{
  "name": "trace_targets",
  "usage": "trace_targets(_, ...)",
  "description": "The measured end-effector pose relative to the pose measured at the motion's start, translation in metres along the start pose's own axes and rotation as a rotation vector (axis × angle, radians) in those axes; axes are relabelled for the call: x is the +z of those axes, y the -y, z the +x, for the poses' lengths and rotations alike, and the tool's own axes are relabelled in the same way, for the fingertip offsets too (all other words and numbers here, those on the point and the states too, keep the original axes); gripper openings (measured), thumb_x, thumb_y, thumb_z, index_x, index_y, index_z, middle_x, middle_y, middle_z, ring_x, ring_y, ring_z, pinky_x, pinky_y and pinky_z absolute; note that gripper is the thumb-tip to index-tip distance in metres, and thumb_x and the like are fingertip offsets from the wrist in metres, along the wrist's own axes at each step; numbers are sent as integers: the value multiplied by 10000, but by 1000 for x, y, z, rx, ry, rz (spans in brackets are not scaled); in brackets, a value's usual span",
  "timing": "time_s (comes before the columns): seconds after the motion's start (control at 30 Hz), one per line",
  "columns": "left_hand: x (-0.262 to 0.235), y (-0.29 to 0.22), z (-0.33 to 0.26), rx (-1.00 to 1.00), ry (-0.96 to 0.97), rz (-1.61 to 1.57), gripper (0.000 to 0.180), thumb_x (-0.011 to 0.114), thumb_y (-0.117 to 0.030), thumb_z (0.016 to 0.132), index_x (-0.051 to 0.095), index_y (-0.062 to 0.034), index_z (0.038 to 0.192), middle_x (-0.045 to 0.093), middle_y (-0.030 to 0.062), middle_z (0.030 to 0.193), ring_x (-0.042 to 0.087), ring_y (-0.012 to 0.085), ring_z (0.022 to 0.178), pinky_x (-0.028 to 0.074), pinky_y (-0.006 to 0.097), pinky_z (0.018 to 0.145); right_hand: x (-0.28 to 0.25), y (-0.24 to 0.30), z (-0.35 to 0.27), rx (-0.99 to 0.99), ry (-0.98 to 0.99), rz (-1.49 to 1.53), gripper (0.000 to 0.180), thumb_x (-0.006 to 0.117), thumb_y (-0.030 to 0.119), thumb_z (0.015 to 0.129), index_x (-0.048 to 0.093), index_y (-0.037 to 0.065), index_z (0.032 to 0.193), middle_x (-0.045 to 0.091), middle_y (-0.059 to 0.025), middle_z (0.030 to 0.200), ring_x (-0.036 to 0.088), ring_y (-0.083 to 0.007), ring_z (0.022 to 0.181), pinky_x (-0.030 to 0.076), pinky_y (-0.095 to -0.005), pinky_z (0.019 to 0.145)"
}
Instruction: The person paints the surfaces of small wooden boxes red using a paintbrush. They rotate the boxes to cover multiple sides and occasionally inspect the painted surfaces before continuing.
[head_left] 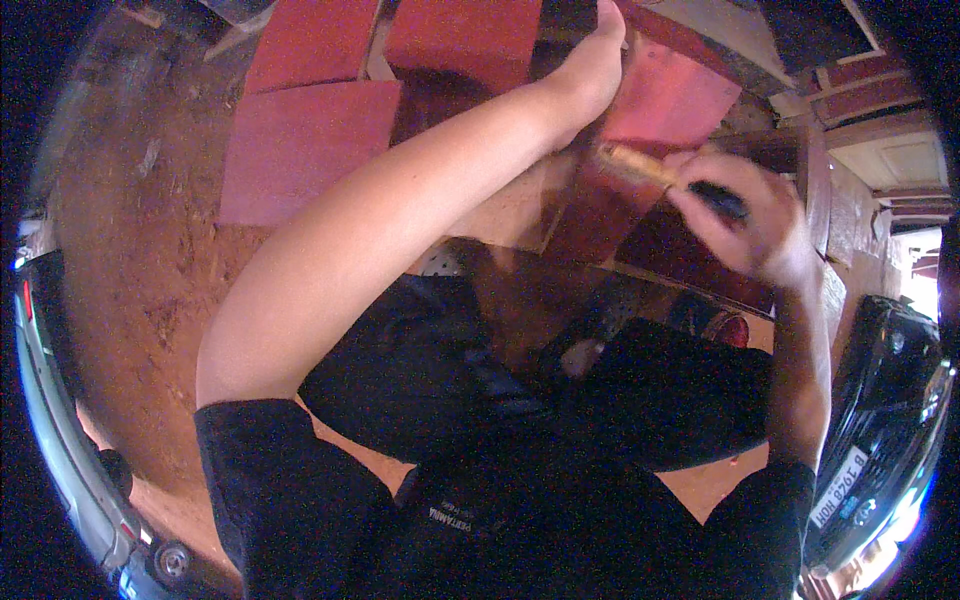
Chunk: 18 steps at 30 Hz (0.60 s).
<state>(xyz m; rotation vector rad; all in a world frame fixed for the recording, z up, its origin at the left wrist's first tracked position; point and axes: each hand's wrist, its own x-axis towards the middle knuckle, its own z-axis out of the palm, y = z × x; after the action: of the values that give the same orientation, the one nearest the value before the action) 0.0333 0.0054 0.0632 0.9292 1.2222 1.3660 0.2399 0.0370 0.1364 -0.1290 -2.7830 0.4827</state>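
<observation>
My right hand [745, 215] is closed around the dark handle of a paintbrush [645, 165]. The brush's pale wooden part points left, its tip by the lower edge of a red-painted board [675, 95]. My left arm reaches across to the far side, where my left hand [595, 70] grips that board along its left edge. Most of its fingers are hidden behind the board or cut off by the picture's top. Below the brush, a darker red surface [605, 205] lies in shadow beside a bare wooden piece [510, 205].
Several red-painted boards lie at the far left, among them a square one [308, 150]. A small round red-topped container [728, 330] sits near my right knee. Wooden furniture [885, 150] stands at the far right, a black car [880, 400] at the right and a pale car [75, 450] at the left.
</observation>
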Motion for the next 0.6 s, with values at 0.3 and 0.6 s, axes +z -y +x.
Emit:
trace_targets(0.3,-3,-11,-24,-92,107,-33,775,50,-631,938,-41,-112,1507,-4,103,1578,-1,277,1451,88,416,1163,-41,-7,-21,121,-396,-125,340,737,-37,773,573,16,1066,688,-145,1042,661,-145,903,545,-261,764)
trace_targets(0.6,6,-8,-3,-326,-73,-28,911,52,-724,879,-26,-61,1499,-19,169,1565,-1,301,1449,44,423,1162,-48,10,-15,-31,-171,133,241,702,-85,756,605,-7,963,679,-189,981,674,-259,923,555,-349,792)
